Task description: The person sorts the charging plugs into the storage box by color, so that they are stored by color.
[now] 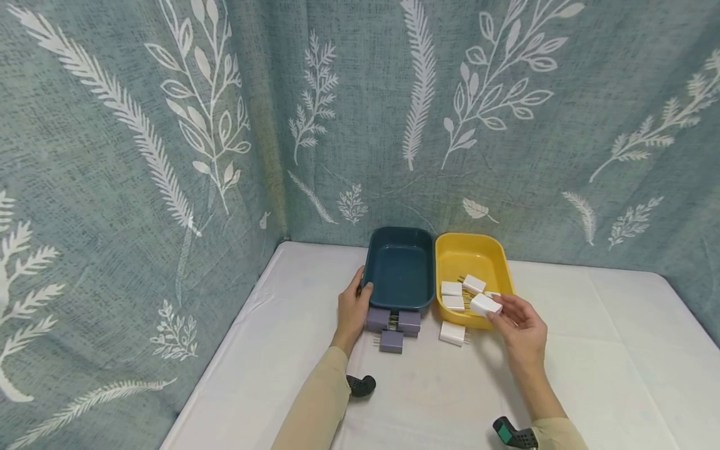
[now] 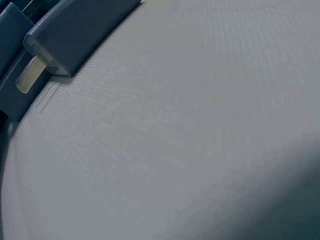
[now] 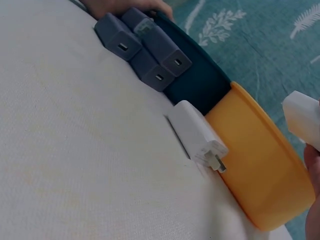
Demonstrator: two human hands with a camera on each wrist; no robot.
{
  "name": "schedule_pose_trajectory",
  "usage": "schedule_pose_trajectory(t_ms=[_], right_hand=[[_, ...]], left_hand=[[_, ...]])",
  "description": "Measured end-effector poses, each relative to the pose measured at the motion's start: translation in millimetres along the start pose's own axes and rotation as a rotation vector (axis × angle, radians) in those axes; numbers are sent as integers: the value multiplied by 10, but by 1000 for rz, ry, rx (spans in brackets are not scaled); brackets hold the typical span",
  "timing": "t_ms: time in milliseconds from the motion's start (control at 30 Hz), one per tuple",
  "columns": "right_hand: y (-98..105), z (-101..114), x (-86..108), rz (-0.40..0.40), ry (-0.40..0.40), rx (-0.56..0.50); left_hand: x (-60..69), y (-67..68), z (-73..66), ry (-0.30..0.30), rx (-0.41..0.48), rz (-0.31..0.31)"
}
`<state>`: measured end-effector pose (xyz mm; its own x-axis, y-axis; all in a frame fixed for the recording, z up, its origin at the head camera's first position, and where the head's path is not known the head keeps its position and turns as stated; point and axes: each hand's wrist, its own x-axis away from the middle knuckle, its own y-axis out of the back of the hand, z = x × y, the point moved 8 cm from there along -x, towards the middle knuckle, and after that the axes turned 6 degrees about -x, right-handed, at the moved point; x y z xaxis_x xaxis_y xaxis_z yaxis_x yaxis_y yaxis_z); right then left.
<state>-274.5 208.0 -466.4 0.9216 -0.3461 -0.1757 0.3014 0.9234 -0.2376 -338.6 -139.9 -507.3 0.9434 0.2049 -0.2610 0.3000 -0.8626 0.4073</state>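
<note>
My right hand (image 1: 524, 328) pinches a white charger (image 1: 485, 305) over the front right of the yellow tray (image 1: 500, 259); the right wrist view shows that charger (image 3: 302, 117) at its right edge. Several white chargers (image 1: 452, 289) lie inside the tray. Another white charger (image 1: 452, 333) rests on the cloth just in front of it. My left hand (image 1: 353, 310) holds the left side of the dark blue tray (image 1: 400, 272), whose inside is bare. Several purple-grey chargers (image 1: 391, 341) are grouped against its front; in the left wrist view some purple-grey chargers (image 2: 75, 35) show at top left.
The two trays stand side by side near the back edge of the white-covered table (image 1: 596, 350). Green patterned curtains (image 1: 349, 112) hang behind and to the left. Black devices (image 1: 361, 386) are at both wrists.
</note>
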Motion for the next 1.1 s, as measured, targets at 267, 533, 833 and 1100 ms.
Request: schedule_pose_trajectory(t_ms=[267,533,833,1100], right_hand=[[2,14,-20,-27,-3,24],[-14,4,-62,-33,2,60],[-38,24,-85,-4,11,40],[-48,45,-36,3,25,43]], left_hand=[[11,3,6,17,-13,-2],[1,-6,27,14,-19,-9],[2,0,6,3,-20,-8],[9,16,-5,5,-20,-9]])
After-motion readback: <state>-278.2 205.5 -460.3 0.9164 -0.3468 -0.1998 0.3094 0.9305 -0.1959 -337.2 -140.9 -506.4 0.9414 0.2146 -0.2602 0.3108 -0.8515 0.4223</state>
